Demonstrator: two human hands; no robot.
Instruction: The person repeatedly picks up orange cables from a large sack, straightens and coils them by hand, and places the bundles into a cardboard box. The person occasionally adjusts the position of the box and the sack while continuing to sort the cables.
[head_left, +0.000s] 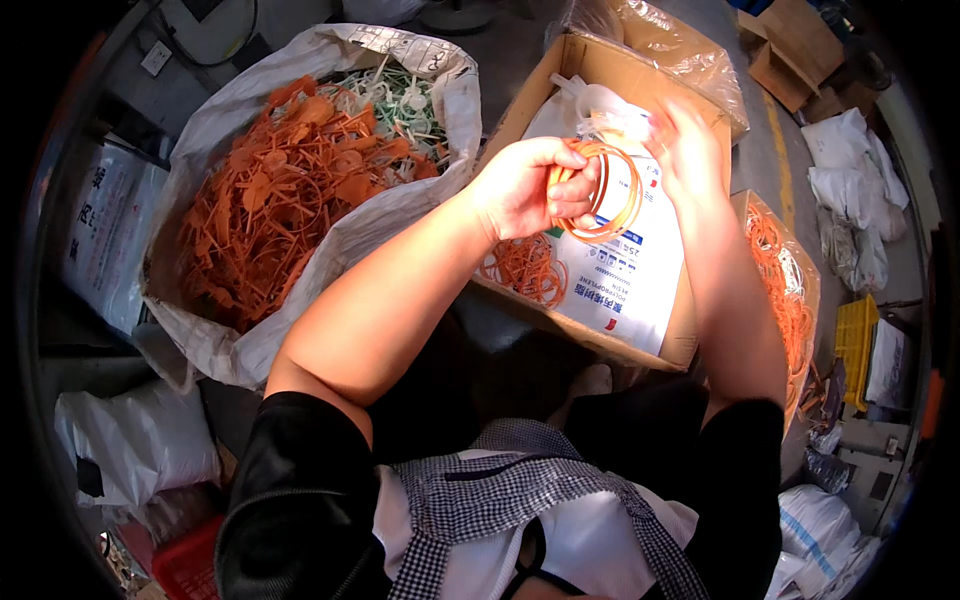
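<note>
My left hand (536, 187) is closed around several thin orange plastic rings (626, 199), which stick out to its right. Motion blur and glare cover my right hand (679, 146), to the right of the rings. Its fingers are near some translucent whitish plastic pieces (600, 109), and I cannot tell whether they hold anything. Both hands are over a cardboard box (592, 341). A printed white plastic sack (637, 300) lies across the inside of this box. More orange rings (529, 270) are heaped in the box's near left corner, below my left hand.
To the left stands a large white woven sack (442, 202) full of orange and green plastic scraps (277, 187). Another box, holding orange rings (776, 277), is at the right. Farther right are white bags (855, 180) and a yellow crate (855, 349). A red crate (187, 562) is at lower left.
</note>
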